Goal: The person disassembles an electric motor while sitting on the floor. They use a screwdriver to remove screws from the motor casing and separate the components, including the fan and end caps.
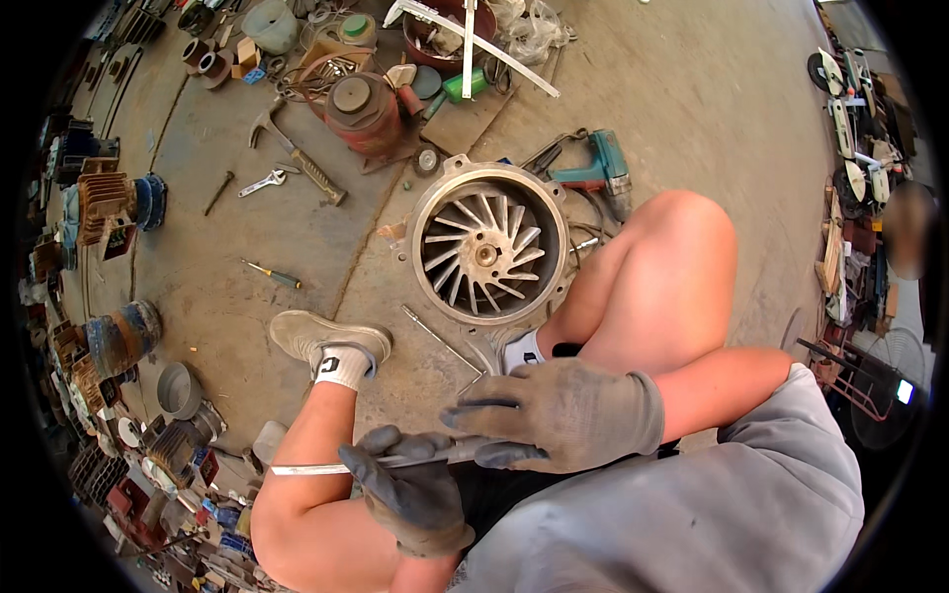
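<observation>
Above my lap I hold a flat metal bar [308,469], its pale end pointing left past my thigh. My left hand [410,484], in a grey work glove with a dark palm, is curled around its middle from below. Over the bar's other end lies my right hand [568,415], gloved too, thumb along the bar and fingers reaching left; that end is hidden beneath it. Between my feet and a cordless drill stands a round metal housing with a bladed impeller [484,252] inside. A thin metal rod [443,344] lies on the floor below it.
A hammer [297,158], an adjustable wrench [265,183] and a screwdriver [272,274] lie on the floor to the left. A teal drill [598,168] sits beyond my knee. A red jack-like body [364,117] and calipers [470,44] are farther off. Motor parts [124,334] line the left.
</observation>
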Tool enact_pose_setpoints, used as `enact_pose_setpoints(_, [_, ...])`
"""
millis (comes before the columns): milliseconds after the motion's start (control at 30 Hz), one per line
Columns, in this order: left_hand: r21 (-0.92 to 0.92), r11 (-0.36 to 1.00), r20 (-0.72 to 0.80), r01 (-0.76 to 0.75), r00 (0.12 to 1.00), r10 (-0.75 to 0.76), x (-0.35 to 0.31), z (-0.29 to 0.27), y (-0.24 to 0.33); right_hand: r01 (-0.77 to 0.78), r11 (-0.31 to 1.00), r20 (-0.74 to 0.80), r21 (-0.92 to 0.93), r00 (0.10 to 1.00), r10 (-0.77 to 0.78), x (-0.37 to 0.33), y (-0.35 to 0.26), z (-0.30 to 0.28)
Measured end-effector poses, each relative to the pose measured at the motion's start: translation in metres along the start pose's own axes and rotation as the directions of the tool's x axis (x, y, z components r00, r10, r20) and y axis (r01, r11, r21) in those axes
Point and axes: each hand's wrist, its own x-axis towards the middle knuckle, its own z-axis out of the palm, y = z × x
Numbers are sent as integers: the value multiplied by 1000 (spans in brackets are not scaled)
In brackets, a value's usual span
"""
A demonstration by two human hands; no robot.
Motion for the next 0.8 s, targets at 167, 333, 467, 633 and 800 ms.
enact_pose_setpoints(167, [-228,959,297,168,950,-96,43,-48,6,-229,890,-488,-395,873,8,42,61,-50])
enact_pose_setpoints(333, [-317,931,301,180,950,-81,49,-42,11,-343,779,-510,-524,860,36,47,89,-35])
enact_pose_setpoints(467, [-300,934,358,196,930,-80,50,-39,1,-341,755,-496,-561,868,23,46,92,-35])
enact_pose_setpoints(633, [-248,944,322,219,938,-133,51,-42,-4,-253,789,-512,-560,854,-90,45,102,-32])
enact_pose_setpoints(800, [-239,931,444,277,884,-149,57,-46,-3,-198,824,-553,-532,818,-161,40,108,-32])
